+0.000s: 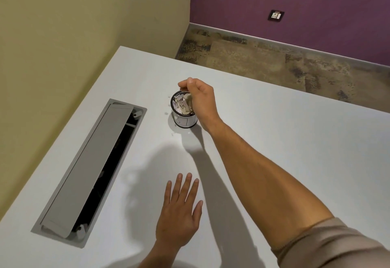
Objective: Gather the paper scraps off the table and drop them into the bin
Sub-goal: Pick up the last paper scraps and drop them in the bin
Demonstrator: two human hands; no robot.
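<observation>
A yellow wall (84, 24) is running down the left, and beside it a grey cable hatch (90, 168) is sitting sunk in the white table (295, 151), its flap tilted open over a dark slot. At six o'clock the left hand (179, 210) is lying flat on the table, fingers straight and spread, holding nothing. Up at twelve o'clock from it the small round bin (185, 117) is standing, stuffed with crumpled scraps (181, 104); dark marks are showing on its white label, but they cannot be read. The right hand (198, 96) is hovering over the rim, fingers curled down into the scraps, though whether it is gripping any I cannot tell. Tiny bits (168, 107) are lying at the bin's nine o'clock. Further right, mottled floor (274, 60), a purple wall (295, 3) and a socket (275, 15) are showing.
</observation>
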